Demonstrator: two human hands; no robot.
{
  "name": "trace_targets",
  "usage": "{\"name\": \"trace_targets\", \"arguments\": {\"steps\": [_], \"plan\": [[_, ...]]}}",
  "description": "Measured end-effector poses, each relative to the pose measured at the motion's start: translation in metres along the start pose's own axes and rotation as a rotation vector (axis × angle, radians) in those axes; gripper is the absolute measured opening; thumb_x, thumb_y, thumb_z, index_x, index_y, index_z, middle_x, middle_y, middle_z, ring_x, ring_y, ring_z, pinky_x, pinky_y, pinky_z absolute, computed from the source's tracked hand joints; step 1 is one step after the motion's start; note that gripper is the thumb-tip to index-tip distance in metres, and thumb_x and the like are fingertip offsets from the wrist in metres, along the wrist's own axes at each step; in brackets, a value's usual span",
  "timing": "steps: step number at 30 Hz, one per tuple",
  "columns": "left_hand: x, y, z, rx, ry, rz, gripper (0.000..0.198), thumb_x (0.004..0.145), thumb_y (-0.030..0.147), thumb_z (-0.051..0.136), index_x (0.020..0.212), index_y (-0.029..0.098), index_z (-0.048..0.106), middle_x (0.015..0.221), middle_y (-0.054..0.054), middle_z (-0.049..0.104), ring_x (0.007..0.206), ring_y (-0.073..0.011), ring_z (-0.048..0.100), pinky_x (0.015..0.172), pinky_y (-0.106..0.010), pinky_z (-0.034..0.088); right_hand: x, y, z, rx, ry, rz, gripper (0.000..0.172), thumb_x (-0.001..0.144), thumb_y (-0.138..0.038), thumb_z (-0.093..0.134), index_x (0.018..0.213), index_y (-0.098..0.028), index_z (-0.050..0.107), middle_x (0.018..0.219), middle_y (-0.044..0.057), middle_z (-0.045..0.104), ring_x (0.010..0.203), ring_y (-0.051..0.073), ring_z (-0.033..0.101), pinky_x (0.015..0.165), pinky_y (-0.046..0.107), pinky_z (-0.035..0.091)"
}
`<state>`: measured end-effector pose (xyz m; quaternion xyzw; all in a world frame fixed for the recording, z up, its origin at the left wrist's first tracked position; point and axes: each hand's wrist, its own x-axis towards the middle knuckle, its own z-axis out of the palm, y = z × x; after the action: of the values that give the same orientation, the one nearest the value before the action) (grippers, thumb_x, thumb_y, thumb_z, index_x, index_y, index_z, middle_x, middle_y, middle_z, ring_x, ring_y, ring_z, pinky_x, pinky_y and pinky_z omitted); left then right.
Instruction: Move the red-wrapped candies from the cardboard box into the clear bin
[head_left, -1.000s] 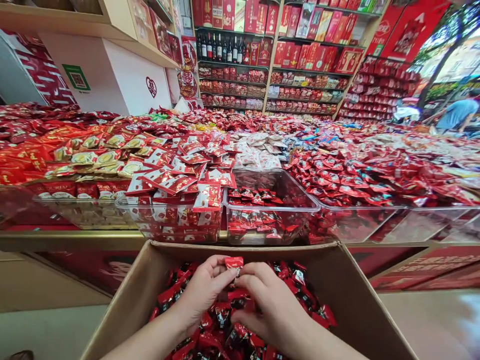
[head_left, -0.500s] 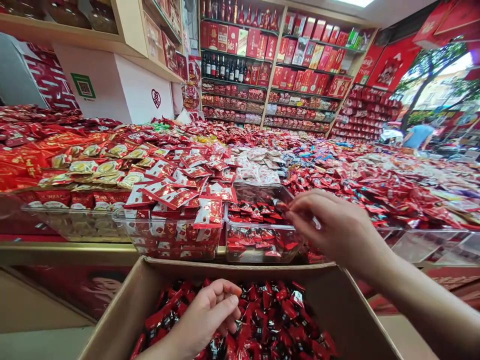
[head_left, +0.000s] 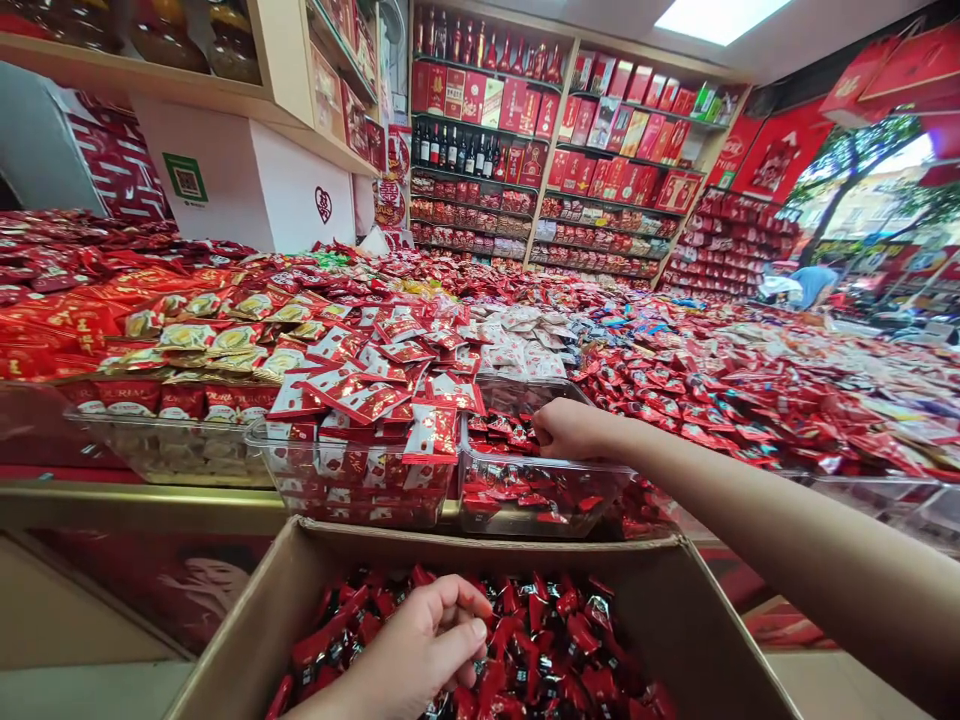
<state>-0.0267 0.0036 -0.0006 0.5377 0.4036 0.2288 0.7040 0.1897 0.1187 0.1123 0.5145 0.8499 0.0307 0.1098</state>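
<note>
My right hand [head_left: 570, 428] reaches into a clear plastic bin [head_left: 540, 505] holding small red-and-black wrapped candies [head_left: 504, 430]. Its fingers are curled down by the candies, and whatever they hold is hidden. My left hand [head_left: 431, 640] hovers over an open cardboard box [head_left: 720, 620], loosely bent, with a gap between thumb and forefinger and nothing seen in it. Inside that box lie many red-and-black wrapped candies [head_left: 536, 640], directly below the left hand.
Left of the bin stands another clear bin [head_left: 352, 490] heaped with red-and-white packets [head_left: 367, 395]. Durian-pictured packets [head_left: 240, 340] lie farther left. More red packets [head_left: 697, 400] spread to the right. Shelves of bottles and boxes [head_left: 517, 110] line the back; a person [head_left: 814, 285] is outside.
My right hand has moved left and into the candy bin, its forearm now reaching across the bin's right side. My left hand stays over the box. The view has shifted slightly.
</note>
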Motion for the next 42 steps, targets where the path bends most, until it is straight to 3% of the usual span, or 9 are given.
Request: {"name": "trace_targets", "arguments": {"steps": [5, 11, 18, 23, 26, 31, 35, 42], "plan": [[0.002, -0.001, 0.001, 0.027, -0.001, 0.015, 0.009, 0.068, 0.022, 0.046, 0.075, 0.016, 0.047, 0.059, 0.004, 0.050, 0.048, -0.0068, 0.045, 0.049, -0.020, 0.033, 0.006, -0.002, 0.010, 0.057, -0.129, -0.048, 0.010, 0.059, -0.018, 0.049, 0.060, -0.014, 0.058, 0.055, 0.003, 0.055, 0.049, 0.011, 0.045, 0.043, 0.021, 0.026], [0.001, -0.005, 0.000, 0.040, -0.006, 0.000, 0.009, 0.067, 0.021, 0.046, 0.075, 0.017, 0.047, 0.059, 0.004, 0.050, 0.048, -0.0075, 0.045, 0.049, -0.021, 0.034, 0.008, 0.002, 0.014, 0.280, -0.361, 0.058, 0.018, 0.050, -0.032, 0.061, 0.058, -0.016, 0.062, 0.053, 0.001, 0.054, 0.048, 0.011, 0.045, 0.043, 0.022, 0.030], [0.002, -0.004, 0.000, 0.081, 0.007, -0.001, 0.010, 0.068, 0.022, 0.045, 0.076, 0.016, 0.049, 0.060, 0.003, 0.051, 0.049, -0.0078, 0.046, 0.048, -0.020, 0.033, 0.005, 0.004, 0.008, 0.351, -0.340, 0.072, 0.027, 0.049, -0.038, 0.062, 0.066, -0.017, 0.063, 0.059, 0.001, 0.057, 0.053, 0.012, 0.048, 0.045, 0.022, 0.032], [0.001, -0.002, 0.000, 0.120, 0.012, -0.025, 0.011, 0.068, 0.025, 0.046, 0.074, 0.017, 0.050, 0.060, 0.003, 0.052, 0.049, -0.0083, 0.047, 0.049, -0.021, 0.034, 0.006, -0.001, 0.007, 0.759, -0.672, 0.016, 0.029, 0.057, -0.040, 0.057, 0.072, -0.016, 0.061, 0.060, 0.001, 0.059, 0.052, 0.009, 0.050, 0.046, 0.020, 0.035], [0.002, -0.004, 0.000, 0.131, 0.018, -0.023, 0.012, 0.067, 0.027, 0.047, 0.074, 0.017, 0.050, 0.060, 0.004, 0.052, 0.049, -0.0083, 0.047, 0.049, -0.021, 0.034, 0.010, -0.007, 0.012, 0.855, -0.791, 0.058, 0.027, 0.054, -0.037, 0.060, 0.070, -0.016, 0.059, 0.060, 0.000, 0.058, 0.054, 0.009, 0.051, 0.047, 0.019, 0.037], [0.002, -0.007, -0.002, 0.150, 0.015, -0.003, 0.012, 0.068, 0.026, 0.046, 0.074, 0.017, 0.050, 0.061, 0.003, 0.052, 0.050, -0.0086, 0.046, 0.049, -0.020, 0.033, 0.014, -0.013, 0.016, 0.823, -0.831, 0.104, 0.023, 0.053, -0.033, 0.062, 0.066, -0.016, 0.058, 0.058, -0.001, 0.057, 0.054, 0.010, 0.053, 0.048, 0.020, 0.039], [0.002, -0.008, -0.002, 0.172, 0.006, 0.018, 0.011, 0.069, 0.025, 0.045, 0.075, 0.017, 0.050, 0.060, 0.003, 0.051, 0.051, -0.0088, 0.046, 0.050, -0.021, 0.034, 0.013, -0.012, 0.016, 0.772, -0.796, 0.143, 0.023, 0.053, -0.034, 0.062, 0.065, -0.015, 0.057, 0.055, -0.001, 0.056, 0.052, 0.010, 0.053, 0.049, 0.021, 0.040], [0.003, -0.012, -0.003, 0.173, 0.003, 0.029, 0.012, 0.070, 0.026, 0.045, 0.075, 0.017, 0.051, 0.062, 0.003, 0.052, 0.051, -0.0093, 0.047, 0.050, -0.021, 0.035, 0.006, -0.005, 0.010, 0.842, -0.664, 0.074, 0.025, 0.055, -0.036, 0.060, 0.070, -0.016, 0.059, 0.058, -0.001, 0.057, 0.053, 0.009, 0.051, 0.050, 0.020, 0.039]]}}
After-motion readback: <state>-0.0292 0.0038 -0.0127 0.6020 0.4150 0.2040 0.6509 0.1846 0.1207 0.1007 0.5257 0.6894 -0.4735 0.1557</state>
